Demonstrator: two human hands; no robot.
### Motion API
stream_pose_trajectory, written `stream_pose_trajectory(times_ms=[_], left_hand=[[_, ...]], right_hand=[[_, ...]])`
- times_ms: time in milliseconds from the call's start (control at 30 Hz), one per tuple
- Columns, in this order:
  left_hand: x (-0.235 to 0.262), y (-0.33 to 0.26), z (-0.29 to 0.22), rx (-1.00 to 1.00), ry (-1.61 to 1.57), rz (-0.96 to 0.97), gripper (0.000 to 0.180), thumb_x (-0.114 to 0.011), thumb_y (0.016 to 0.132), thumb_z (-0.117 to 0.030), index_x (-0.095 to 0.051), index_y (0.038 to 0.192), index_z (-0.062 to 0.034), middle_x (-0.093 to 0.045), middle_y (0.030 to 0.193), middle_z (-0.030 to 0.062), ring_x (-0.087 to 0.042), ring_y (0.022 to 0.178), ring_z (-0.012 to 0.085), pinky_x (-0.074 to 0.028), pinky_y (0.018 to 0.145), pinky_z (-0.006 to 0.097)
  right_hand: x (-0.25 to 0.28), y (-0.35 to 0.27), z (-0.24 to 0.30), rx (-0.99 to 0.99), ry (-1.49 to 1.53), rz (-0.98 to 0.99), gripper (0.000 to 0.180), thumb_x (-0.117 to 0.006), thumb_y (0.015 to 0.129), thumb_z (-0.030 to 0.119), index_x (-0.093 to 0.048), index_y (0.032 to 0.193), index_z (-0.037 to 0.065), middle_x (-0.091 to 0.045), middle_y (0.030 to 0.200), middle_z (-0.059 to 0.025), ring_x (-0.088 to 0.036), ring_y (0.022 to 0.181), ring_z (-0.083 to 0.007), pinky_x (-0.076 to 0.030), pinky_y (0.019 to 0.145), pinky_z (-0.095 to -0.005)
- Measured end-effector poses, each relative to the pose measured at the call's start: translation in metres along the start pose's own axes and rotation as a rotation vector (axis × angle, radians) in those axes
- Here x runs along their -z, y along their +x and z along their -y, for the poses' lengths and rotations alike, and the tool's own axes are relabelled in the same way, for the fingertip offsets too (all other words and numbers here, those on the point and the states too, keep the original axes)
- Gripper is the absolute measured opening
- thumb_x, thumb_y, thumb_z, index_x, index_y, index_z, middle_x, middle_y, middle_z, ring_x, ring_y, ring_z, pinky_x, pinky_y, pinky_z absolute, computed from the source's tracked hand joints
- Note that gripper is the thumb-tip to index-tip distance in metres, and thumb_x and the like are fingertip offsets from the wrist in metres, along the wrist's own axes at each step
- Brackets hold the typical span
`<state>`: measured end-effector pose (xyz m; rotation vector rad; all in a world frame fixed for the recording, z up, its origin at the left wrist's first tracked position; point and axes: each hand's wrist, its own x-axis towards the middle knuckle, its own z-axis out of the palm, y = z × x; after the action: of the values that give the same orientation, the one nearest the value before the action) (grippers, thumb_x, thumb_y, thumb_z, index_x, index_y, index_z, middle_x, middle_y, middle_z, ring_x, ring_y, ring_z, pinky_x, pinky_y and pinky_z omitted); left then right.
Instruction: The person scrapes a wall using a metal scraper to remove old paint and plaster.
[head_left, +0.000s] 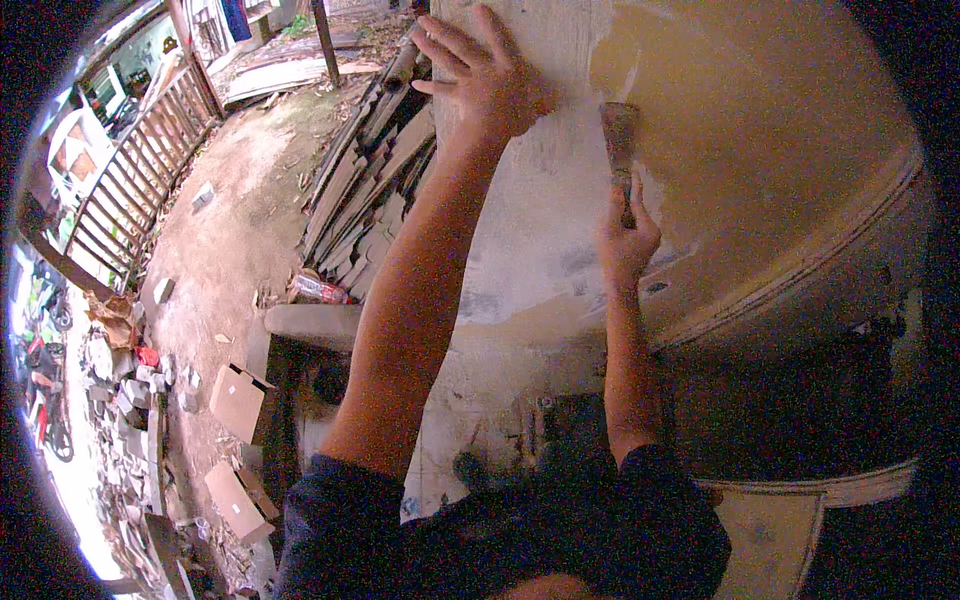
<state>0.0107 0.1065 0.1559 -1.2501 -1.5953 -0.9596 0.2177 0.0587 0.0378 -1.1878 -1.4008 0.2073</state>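
My right hand [630, 238] grips the handle of a putty knife [620, 135], its flat blade pointing up against the wall. The blade lies by the border between the tan coating [740, 130] on the right and a paler, whitish patch [525, 225] on the left. Higher up and to the left, my left hand [485, 85] is spread with its fingers apart, at the pale wall near its left edge. Nothing shows in that hand. Whether its palm presses flat on the surface is hidden.
Left of the wall, boards and poles [375, 175] lean in a stack. A plastic bottle [320, 288] lies by a ledge [310, 322]. Cardboard boxes [238, 402], rubble [130, 395] and a wooden railing [130, 190] are further left. A curved moulding [800, 265] crosses the right side.
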Motion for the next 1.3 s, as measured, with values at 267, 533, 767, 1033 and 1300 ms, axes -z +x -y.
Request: stream_pose_trajectory(times_ms=[267,533,767,1033,1300], left_hand=[[0.043,0.017,-0.014,0.194,-0.162,0.646,0.130,-0.080,0.065,-0.052,0.006,0.149,-0.0010,0.012,0.142,0.0473,0.011,0.133,0.0631,-0.013,0.093,0.081],[0.033,0.020,-0.009,0.211,-0.170,0.562,0.132,-0.081,0.065,-0.048,0.009,0.148,0.0001,0.019,0.141,0.0460,0.010,0.133,0.0628,-0.023,0.086,0.082],[0.015,0.008,-0.009,0.201,-0.205,0.513,0.128,-0.078,0.067,-0.052,0.006,0.149,-0.0023,0.019,0.143,0.0438,0.011,0.133,0.0625,-0.019,0.086,0.083],[0.022,0.009,-0.014,0.224,-0.217,0.530,0.132,-0.081,0.064,-0.049,0.009,0.148,-0.0022,0.017,0.143,0.0439,0.011,0.133,0.0628,-0.017,0.090,0.082],[0.037,0.015,-0.012,0.220,-0.178,0.625,0.133,-0.082,0.064,-0.046,0.010,0.147,-0.0003,0.017,0.142,0.0451,0.011,0.133,0.0628,-0.017,0.090,0.082]], right_hand=[[-0.006,0.004,-0.011,0.208,-0.034,-0.137,0.042,-0.062,0.092,0.026,-0.058,0.128,0.004,-0.068,0.072,-0.0111,-0.056,0.055,-0.0138,-0.045,0.053,-0.0315],[-0.014,0.014,-0.001,0.151,-0.050,-0.119,0.042,-0.062,0.092,0.031,-0.059,0.129,0.011,-0.063,0.061,-0.0125,-0.051,0.047,-0.0165,-0.041,0.047,-0.0335],[-0.005,0.009,-0.003,0.078,-0.025,-0.048,0.041,-0.061,0.093,0.026,-0.059,0.126,0.002,-0.068,0.075,-0.0102,-0.059,0.062,-0.0149,-0.048,0.061,-0.0305],[-0.001,0.016,-0.005,0.278,-0.054,-0.188,0.040,-0.062,0.092,0.023,-0.058,0.127,0.004,-0.071,0.085,-0.0154,-0.065,0.070,-0.0184,-0.051,0.066,-0.0330],[0.013,0.002,-0.005,0.052,-0.052,-0.007,0.040,-0.061,0.092,0.023,-0.058,0.128,0.004,-0.069,0.103,-0.0205,-0.068,0.091,-0.0212,-0.051,0.078,-0.0328]])
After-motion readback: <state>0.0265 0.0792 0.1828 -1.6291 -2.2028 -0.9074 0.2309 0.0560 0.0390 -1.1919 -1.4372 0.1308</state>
